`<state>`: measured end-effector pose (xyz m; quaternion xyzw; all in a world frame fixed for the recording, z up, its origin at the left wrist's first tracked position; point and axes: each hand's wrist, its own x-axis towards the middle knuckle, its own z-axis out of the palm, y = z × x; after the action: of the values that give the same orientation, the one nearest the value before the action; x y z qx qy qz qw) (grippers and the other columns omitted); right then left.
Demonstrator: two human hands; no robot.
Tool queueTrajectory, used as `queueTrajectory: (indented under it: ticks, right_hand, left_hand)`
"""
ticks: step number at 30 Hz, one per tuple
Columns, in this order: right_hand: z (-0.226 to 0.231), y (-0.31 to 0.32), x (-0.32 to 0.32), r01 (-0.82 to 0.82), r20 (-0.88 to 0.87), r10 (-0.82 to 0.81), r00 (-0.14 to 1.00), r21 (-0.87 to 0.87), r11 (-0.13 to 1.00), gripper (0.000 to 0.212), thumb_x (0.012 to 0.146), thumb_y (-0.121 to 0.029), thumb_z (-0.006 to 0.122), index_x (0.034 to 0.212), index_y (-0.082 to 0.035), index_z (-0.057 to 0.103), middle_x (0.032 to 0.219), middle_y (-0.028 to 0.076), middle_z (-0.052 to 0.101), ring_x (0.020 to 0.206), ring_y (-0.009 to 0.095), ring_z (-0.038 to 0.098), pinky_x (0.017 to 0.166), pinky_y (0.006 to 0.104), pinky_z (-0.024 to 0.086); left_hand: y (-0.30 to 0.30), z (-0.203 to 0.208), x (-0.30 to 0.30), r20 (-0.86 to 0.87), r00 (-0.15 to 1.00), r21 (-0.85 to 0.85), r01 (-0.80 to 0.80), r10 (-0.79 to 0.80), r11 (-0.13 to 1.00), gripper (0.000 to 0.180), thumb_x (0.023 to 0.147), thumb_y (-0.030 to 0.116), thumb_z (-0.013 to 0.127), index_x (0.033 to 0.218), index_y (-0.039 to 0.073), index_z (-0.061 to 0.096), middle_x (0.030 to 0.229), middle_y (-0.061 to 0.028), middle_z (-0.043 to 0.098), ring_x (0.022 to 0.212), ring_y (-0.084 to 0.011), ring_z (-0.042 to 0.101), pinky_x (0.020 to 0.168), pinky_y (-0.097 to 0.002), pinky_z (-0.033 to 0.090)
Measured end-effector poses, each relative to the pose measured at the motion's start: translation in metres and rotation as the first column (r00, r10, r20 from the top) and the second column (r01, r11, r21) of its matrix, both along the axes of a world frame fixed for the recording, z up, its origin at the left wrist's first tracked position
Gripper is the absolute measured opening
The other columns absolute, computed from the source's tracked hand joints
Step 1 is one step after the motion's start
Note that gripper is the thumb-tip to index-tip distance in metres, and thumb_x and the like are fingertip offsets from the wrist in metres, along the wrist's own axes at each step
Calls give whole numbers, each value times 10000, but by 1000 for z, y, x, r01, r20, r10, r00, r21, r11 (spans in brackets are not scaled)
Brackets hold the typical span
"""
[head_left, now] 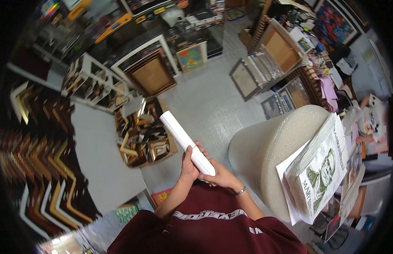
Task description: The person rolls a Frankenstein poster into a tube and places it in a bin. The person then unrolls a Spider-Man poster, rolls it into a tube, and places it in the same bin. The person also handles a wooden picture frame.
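Note:
A white roll (pixel 179 129), looking like rolled paper, slants in front of my chest, its far end up and to the left. My left hand (pixel 189 167) is closed around its middle, thumb along the near side and fingertips showing past the far side. My right hand (pixel 222 174) wraps the lower end, close beside the left; part of its fingers is hidden under the roll. A thin dark line crosses the roll near my left thumb. The wrist of my right arm wears a metal bracelet (pixel 241 190).
To the right stands a big bubble-wrap roll (pixel 255 144) with a printed canvas bag (pixel 319 173) and papers on top. At left are a box of frame offcuts (pixel 173 149), a grey tabletop (pixel 95 148) and a wall of frame corner samples (pixel 35 165). Leaning frames (pixel 247 80) stand beyond.

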<state>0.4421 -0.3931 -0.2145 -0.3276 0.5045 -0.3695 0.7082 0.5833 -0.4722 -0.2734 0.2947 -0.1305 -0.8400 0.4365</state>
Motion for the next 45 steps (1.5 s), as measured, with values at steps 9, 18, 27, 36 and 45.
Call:
queueTrajectory:
  ticks: [9, 18, 27, 36, 45]
  right_hand:
    - [6, -140, -56, 196, -24, -196, 980, 4, 981, 465, 869, -216, 774, 1173, -5, 493, 840, 46, 616, 583, 107, 579, 520, 250, 473]
    - [-17, -255, -159, 436, 54, -438, 897, 50, 899, 394, 888, -165, 751, 1166, -16, 515, 860, 39, 613, 601, 107, 584, 508, 258, 497]
    - [-39, -403, -296, 541, 392, -536, 748, 111, 834, 372, 923, -128, 679, 1245, -18, 528, 824, 51, 609, 571, 148, 597, 504, 265, 492]
    - [-45, -572, -414, 534, 553, -476, 684, 65, 843, 312, 943, -174, 626, 1194, -20, 523, 821, 79, 595, 566, 183, 601, 495, 286, 480]
    - [-34, -705, -498, 696, 654, -528, 541, 5, 718, 351, 964, -243, 606, 1214, -16, 511, 854, 113, 574, 561, 199, 593, 479, 289, 470]
  left_hand:
    - [-196, 28, -88, 98, 954, -134, 295, -283, 946, 405, 909, 193, 687, 1225, 44, 480, 868, -75, 614, 779, -203, 643, 722, -364, 550]
    - [-339, 1, -204, 120, 817, -124, 576, -564, 808, 576, 999, 334, 611, 1404, -7, 384, 1122, -134, 624, 1059, -257, 641, 953, -401, 527]
    - [-467, -4, -340, -3, 766, -27, 643, -643, 766, 626, 1077, 490, 285, 1506, 36, 323, 1453, -175, 479, 1353, -307, 472, 1141, -454, 382]
    - [-631, -21, -464, 15, 786, 14, 617, -617, 787, 626, 1058, 542, 319, 1476, 81, 389, 1328, -131, 588, 1205, -291, 593, 1071, -447, 456]
    - [-784, -1, -589, -19, 656, -45, 753, -754, 656, 603, 1050, 523, 397, 1435, 60, 422, 1264, -111, 632, 1096, -213, 660, 483, -200, 451]
